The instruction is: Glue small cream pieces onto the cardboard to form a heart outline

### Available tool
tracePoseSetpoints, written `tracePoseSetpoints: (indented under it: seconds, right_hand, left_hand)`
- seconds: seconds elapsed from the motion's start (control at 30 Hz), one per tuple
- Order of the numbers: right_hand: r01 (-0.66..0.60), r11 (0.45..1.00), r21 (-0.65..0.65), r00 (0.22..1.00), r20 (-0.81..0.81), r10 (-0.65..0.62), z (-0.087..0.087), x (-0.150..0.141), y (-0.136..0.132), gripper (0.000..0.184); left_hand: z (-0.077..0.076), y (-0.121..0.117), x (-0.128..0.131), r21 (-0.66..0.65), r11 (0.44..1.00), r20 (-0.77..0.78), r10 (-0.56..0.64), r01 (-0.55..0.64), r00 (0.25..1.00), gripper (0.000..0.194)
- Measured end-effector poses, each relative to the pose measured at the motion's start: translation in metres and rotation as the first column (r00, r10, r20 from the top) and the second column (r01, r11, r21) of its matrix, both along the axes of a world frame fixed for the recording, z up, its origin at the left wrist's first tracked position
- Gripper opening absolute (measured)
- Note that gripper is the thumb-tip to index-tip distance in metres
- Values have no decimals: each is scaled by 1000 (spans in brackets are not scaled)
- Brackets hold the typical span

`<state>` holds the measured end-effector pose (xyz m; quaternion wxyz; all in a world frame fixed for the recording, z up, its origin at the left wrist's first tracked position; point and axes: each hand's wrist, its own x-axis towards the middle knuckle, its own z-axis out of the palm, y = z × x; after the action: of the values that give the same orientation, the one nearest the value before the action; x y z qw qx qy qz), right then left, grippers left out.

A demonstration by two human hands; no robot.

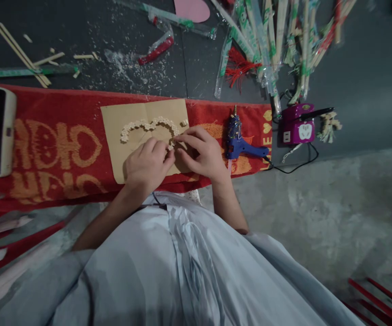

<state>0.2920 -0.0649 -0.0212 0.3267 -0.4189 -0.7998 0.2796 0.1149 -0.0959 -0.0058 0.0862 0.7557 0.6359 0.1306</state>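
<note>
A sheet of tan card (114,149) lies on a red towel, with a curved, heart-like outline of short pale stick pieces (141,123) standing on it. My left hand (148,165) rests on the lower part of the card, its fingers curled and pressed together at the outline's lower right end; whatever they grip is too small to make out. From the right, my right hand (202,151) reaches in, thumb and fingers apart, fingertips touching or very near the outline's right side. A small loose piece (184,122) lies at the card's upper right edge.
Right of the card, a blue glue gun (236,142) lies on the red towel (56,97). Beyond are a purple power socket (297,124) with a black cord and wrapped chopsticks (267,40). A phone (7,131) lies left. Loose sticks (19,50) and crumbs litter the dark table.
</note>
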Motion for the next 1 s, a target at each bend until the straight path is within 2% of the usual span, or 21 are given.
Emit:
tracePoseSetpoints:
  seconds: [0.1,0.27,0.43,0.6,1.0]
  right_hand:
    - [3,1000,-13,1000,9,-3,0,0,0,26]
    - [12,1000,4,1000,21,-12,0,-1,-1,25]
    - [5,1000,24,1000,-4,-5,-1,-1,0,25]
    - [6,1000,5,1000,-8,-6,-1,-1,0,24]
    - [8,1000,-11,1000,-8,-8,-2,-1,0,26]
  left_hand:
    - [0,-1,2,32,999,-12,9,-8,1000,20]
    - [0,-3,4,-9,999,-4,41,-41,999,24]
    - [0,-3,3,19,1000,-59,20,-19,998,28]
    - [2,-4,2,37,999,-27,-1,2,1000,28]
    - [1,-8,-1,-34,999,44,39,-37,998,26]
